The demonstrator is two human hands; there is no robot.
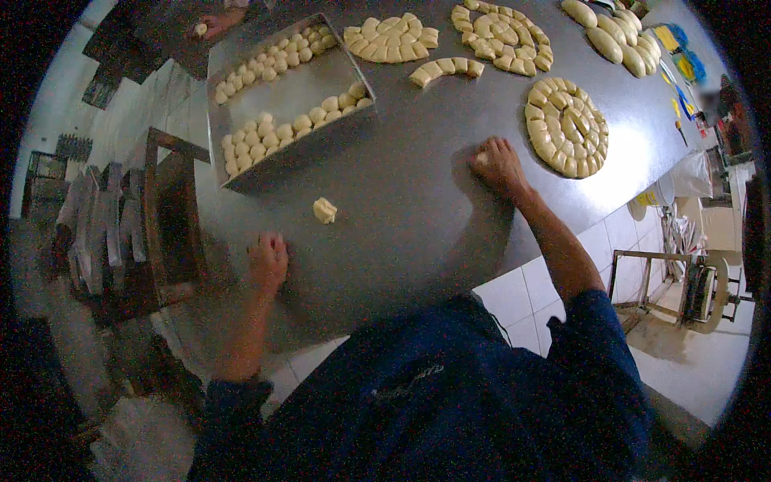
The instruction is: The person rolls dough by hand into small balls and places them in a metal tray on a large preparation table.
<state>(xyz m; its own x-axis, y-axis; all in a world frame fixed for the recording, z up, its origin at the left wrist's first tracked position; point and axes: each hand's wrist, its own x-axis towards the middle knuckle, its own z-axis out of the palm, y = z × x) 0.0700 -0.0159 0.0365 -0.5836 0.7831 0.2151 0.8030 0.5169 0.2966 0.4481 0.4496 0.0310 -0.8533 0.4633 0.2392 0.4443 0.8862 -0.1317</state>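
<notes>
My right hand (501,170) is closed over a small dough piece (482,158) on the metal table, and a pale bit of it shows at the fingers. Over at the table's left edge, my left hand (270,262) is curled with its fingers together; whatever may lie under it is hidden. A loose dough lump (324,210) rests between my hands, nearer the left one. Just right of my right hand lies a round of cut dough (567,128), its pieces set in rings.
A metal tray (281,90) holds rows of dough balls at the far left. Beyond are a second cut dough round (503,37), a partial round (391,38), a curved strip (446,71) and several long loaves (614,36). Another person's hand (215,26) holds dough at the far left.
</notes>
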